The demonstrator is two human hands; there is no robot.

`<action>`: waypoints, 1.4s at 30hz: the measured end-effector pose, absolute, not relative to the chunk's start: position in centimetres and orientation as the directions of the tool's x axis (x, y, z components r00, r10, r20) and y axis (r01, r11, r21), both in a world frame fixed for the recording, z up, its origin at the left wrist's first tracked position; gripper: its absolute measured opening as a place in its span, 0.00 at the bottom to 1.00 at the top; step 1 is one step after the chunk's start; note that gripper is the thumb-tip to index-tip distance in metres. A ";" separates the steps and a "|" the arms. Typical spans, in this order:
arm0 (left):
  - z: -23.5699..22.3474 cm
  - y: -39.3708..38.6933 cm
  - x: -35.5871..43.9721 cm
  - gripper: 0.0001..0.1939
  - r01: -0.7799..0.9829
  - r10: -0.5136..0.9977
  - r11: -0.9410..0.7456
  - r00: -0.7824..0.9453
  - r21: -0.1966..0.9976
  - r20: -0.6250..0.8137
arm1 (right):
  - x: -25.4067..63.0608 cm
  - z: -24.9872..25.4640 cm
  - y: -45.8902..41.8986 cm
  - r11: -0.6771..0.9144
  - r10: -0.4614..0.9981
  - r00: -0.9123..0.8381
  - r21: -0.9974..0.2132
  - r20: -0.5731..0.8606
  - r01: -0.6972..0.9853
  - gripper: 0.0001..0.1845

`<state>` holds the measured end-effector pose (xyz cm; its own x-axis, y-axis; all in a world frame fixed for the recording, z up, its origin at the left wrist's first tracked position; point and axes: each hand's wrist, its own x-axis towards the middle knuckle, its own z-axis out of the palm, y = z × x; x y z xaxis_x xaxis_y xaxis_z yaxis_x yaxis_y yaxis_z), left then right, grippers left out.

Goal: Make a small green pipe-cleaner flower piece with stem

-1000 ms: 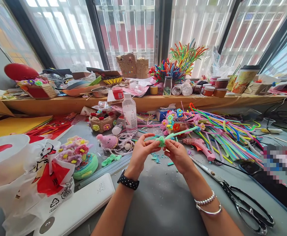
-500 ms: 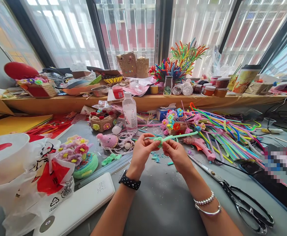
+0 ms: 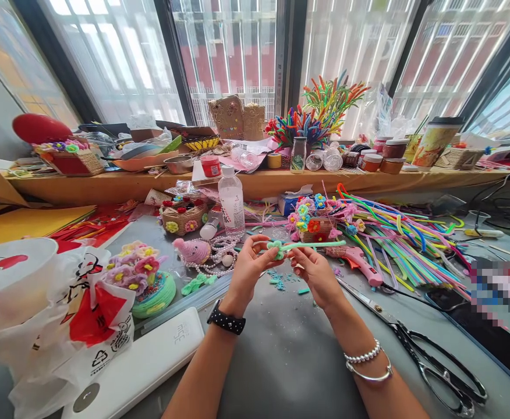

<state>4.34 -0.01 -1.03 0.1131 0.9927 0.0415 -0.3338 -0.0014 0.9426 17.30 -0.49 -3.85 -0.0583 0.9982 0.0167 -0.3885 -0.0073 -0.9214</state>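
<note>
A light-green pipe cleaner (image 3: pixel 311 247) is bent into small loops at one end, and its straight tail points right. My left hand (image 3: pixel 251 262) pinches the looped end between thumb and fingers. Close beside it, my right hand (image 3: pixel 314 272) has its fingers curled at the start of the tail, which runs over the fingertips. Blue-green fuzzy scraps (image 3: pixel 276 280) lie on the table under the hands. Left of them rest green pipe cleaner pieces (image 3: pixel 199 283) twisted into shape.
Large black-handled scissors (image 3: pixel 406 337) lie on the right, beside a pink glue gun (image 3: pixel 360 262) and a pile of pipe cleaners (image 3: pixel 412 250). A bottle (image 3: pixel 231 203) stands behind the hands. On the left are a white power bank (image 3: pixel 150 361) and a plastic bag (image 3: pixel 84 326).
The green pipe cleaner has shifted slightly left, its looped end now showing more. My right fingers have loosened from their tight pinch and sit a little lower along the tail.
</note>
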 end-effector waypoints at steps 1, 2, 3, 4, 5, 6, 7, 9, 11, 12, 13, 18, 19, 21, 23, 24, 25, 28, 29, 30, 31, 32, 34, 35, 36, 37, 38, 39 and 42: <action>-0.9 -0.1 4.3 0.20 -0.349 0.990 0.017 0.135 0.937 0.032 | 17.4 -3.8 -0.5 -0.007 0.998 -0.062 -0.910 0.021 -0.415 0.14; -0.9 -0.1 4.4 0.20 -0.365 0.989 0.033 0.149 0.931 0.023 | 17.4 -3.7 -0.5 0.000 0.997 -0.065 -0.901 0.031 -0.434 0.13; -0.8 -0.1 4.4 0.21 -0.380 0.987 0.047 0.159 0.924 0.015 | 17.4 -3.7 -0.6 0.010 0.997 -0.067 -0.895 0.045 -0.446 0.11; -0.8 -0.2 4.3 0.21 -0.394 0.986 0.061 0.168 0.917 0.007 | 17.4 -3.7 -0.7 0.021 0.996 -0.066 -0.891 0.057 -0.453 0.10; -0.8 -0.2 4.3 0.20 -0.407 0.984 0.072 0.176 0.910 0.000 | 17.4 -3.7 -0.7 0.033 0.996 -0.061 -0.890 0.068 -0.455 0.09; -0.8 -0.2 4.3 0.20 -0.419 0.983 0.085 0.184 0.904 -0.007 | 17.5 -3.6 -0.8 0.042 0.995 -0.061 -0.890 0.077 -0.453 0.09; -0.8 -0.2 4.2 0.20 -0.427 0.981 0.098 0.191 0.899 -0.016 | 17.5 -3.6 -0.9 0.047 0.994 -0.065 -0.893 0.085 -0.447 0.09; -0.7 -0.3 4.1 0.19 -0.424 0.983 0.111 0.180 0.899 -0.036 | 17.6 -3.4 -1.0 0.045 0.993 -0.081 -0.907 0.086 -0.419 0.10; -0.7 -0.2 4.0 0.19 -0.402 0.988 0.104 0.145 0.910 -0.049 | 17.7 -3.2 -1.1 0.034 0.993 -0.093 -0.925 0.075 -0.379 0.12; -0.6 -0.2 3.9 0.19 -0.388 0.991 0.094 0.129 0.917 -0.047 | 17.8 -3.1 -1.1 0.027 0.993 -0.095 -0.935 0.064 -0.354 0.14; -0.6 -0.2 3.8 0.19 -0.372 0.991 0.086 0.126 0.924 -0.042 | 17.9 -3.0 -1.1 0.023 0.994 -0.093 -0.945 0.057 -0.327 0.16; -0.5 -0.1 3.1 0.24 -0.184 0.957 0.135 0.278 0.974 -0.080 | 18.4 -3.0 -0.9 0.144 0.985 -0.077 -0.981 0.154 -0.132 0.16; -0.5 -0.1 3.0 0.25 -0.132 0.947 0.141 0.307 0.981 -0.095 | 18.4 -3.1 -0.9 0.173 0.979 -0.093 -0.982 0.180 -0.082 0.16; -0.5 -0.2 2.8 0.25 -0.052 0.933 0.127 0.345 0.990 -0.102 | 18.4 -3.1 -0.9 0.218 0.967 -0.140 -0.976 0.213 0.019 0.15; -0.5 -0.2 2.8 0.25 -0.010 0.926 0.093 0.367 0.996 -0.083 | 18.2 -3.1 -0.9 0.261 0.953 -0.184 -0.960 0.240 0.103 0.15; -0.5 -0.3 2.7 0.24 0.003 0.924 0.080 0.376 0.997 -0.075 | 18.2 -3.1 -1.0 0.283 0.947 -0.197 -0.950 0.255 0.131 0.15; -0.6 -0.3 2.8 0.24 0.007 0.921 0.074 0.384 0.997 -0.071 | 18.1 -3.1 -1.0 0.302 0.941 -0.202 -0.942 0.270 0.147 0.15; -0.7 -0.2 3.0 0.24 -0.033 0.913 0.093 0.402 0.995 -0.072 | 17.9 -3.3 -1.1 0.333 0.938 -0.151 -0.930 0.311 0.154 0.15; -0.8 -0.2 3.2 0.23 -0.056 0.912 0.109 0.402 0.992 -0.078 | 17.9 -3.4 -1.1 0.339 0.938 -0.124 -0.929 0.323 0.148 0.14; -0.9 -0.2 3.3 0.22 -0.080 0.915 0.122 0.394 0.989 -0.081 | 17.8 -3.4 -1.1 0.345 0.938 -0.098 -0.927 0.334 0.144 0.14; -1.0 -0.2 3.5 0.21 -0.102 0.922 0.131 0.378 0.986 -0.083 | 17.8 -3.5 -1.1 0.353 0.935 -0.077 -0.925 0.345 0.142 0.14; -1.0 -0.1 3.7 0.19 -0.122 0.930 0.138 0.358 0.983 -0.086 | 17.7 -3.5 -1.1 0.361 0.933 -0.062 -0.922 0.355 0.143 0.14; -1.2 -0.1 3.9 0.17 -0.147 0.942 0.146 0.322 0.978 -0.093 | 17.7 -3.5 -1.1 0.376 0.926 -0.044 -0.913 0.374 0.158 0.14; -1.2 -0.1 4.0 0.16 -0.149 0.947 0.149 0.307 0.978 -0.097 | 17.6 -3.5 -1.2 0.385 0.922 -0.040 -0.906 0.384 0.175 0.14; -1.2 -0.1 4.1 0.16 -0.146 0.949 0.153 0.297 0.977 -0.105 | 17.6 -3.5 -1.2 0.395 0.918 -0.041 -0.897 0.395 0.200 0.14; -1.2 -0.1 4.1 0.15 -0.137 0.950 0.158 0.293 0.978 -0.113 | 17.5 -3.5 -1.2 0.406 0.912 -0.046 -0.884 0.407 0.232 0.15; -1.2 -0.1 4.1 0.15 -0.129 0.949 0.160 0.291 0.979 -0.117 | 17.5 -3.5 -1.3 0.418 0.906 -0.050 -0.868 0.421 0.270 0.15; -1.1 -0.2 4.1 0.15 -0.120 0.948 0.162 0.293 0.980 -0.121 | 17.4 -3.5 -1.3 0.429 0.899 -0.055 -0.848 0.434 0.312 0.15; -0.9 -0.2 4.0 0.13 -0.094 0.937 0.170 0.323 0.981 -0.132 | 17.3 -3.5 -1.4 0.460 0.878 -0.081 -0.784 0.472 0.416 0.15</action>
<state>4.03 -0.24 -0.93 0.3231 0.9372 -0.1316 -0.0938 0.1701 0.9810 17.35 -1.36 -3.50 -0.0811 0.8780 0.4718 0.4164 0.4599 -0.7843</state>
